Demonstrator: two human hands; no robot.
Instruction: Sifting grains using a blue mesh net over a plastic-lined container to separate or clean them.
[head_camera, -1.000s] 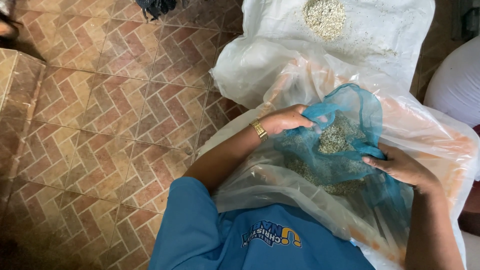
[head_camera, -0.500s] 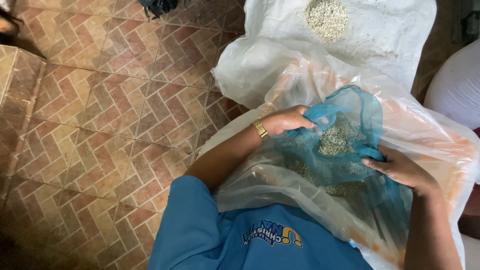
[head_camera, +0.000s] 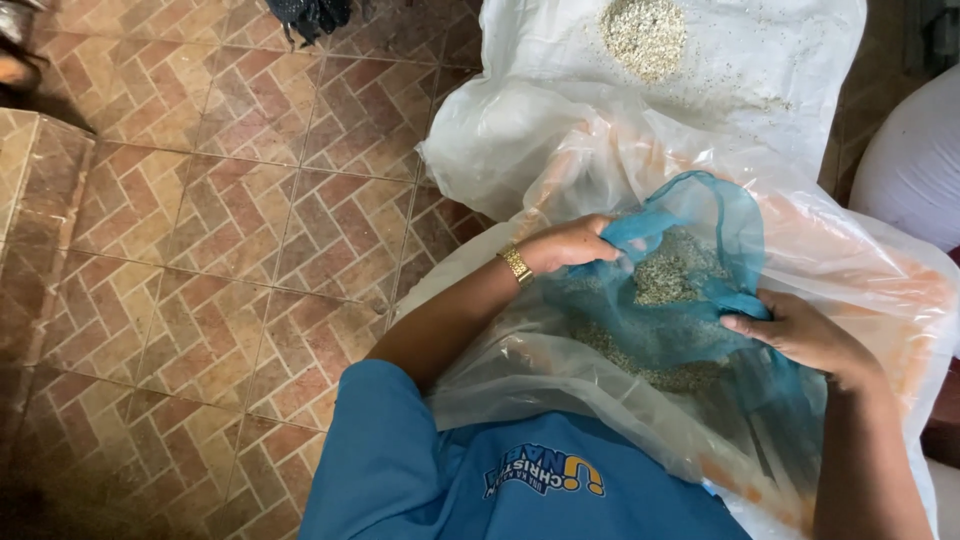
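The left hand (head_camera: 570, 243) is seen closed, its fingers pinching the near-left rim of a blue mesh bag (head_camera: 690, 290); a gold wristwatch (head_camera: 516, 265) is worn on that wrist. The right hand (head_camera: 800, 335) is pressed together on the opposite rim, where the mesh is bunched under the thumb and fingers. Between the two hands the bag's mouth is held open and slack.

The mesh is fine, thin and see-through, teal-blue, with a darker rolled edge arching up at the far side. A mound of small pale grey-green grains (head_camera: 675, 280) is held inside it, and more of the same grains are seen through the weave lower down.

The bag is cradled in a large clear plastic sack (head_camera: 850, 250), crumpled and tinged orange along its folds, which is spread over the person's lap above a blue shirt (head_camera: 400, 470). Beyond it a white woven sack (head_camera: 760, 70) is laid flat, and a small heap of pale grains (head_camera: 645, 35) with loose scatter around it is carried on its surface. A reddish-brown tiled floor (head_camera: 230, 220) in a herringbone pattern is seen to the left. A white rounded bundle (head_camera: 915, 165) is partly visible at the right edge.
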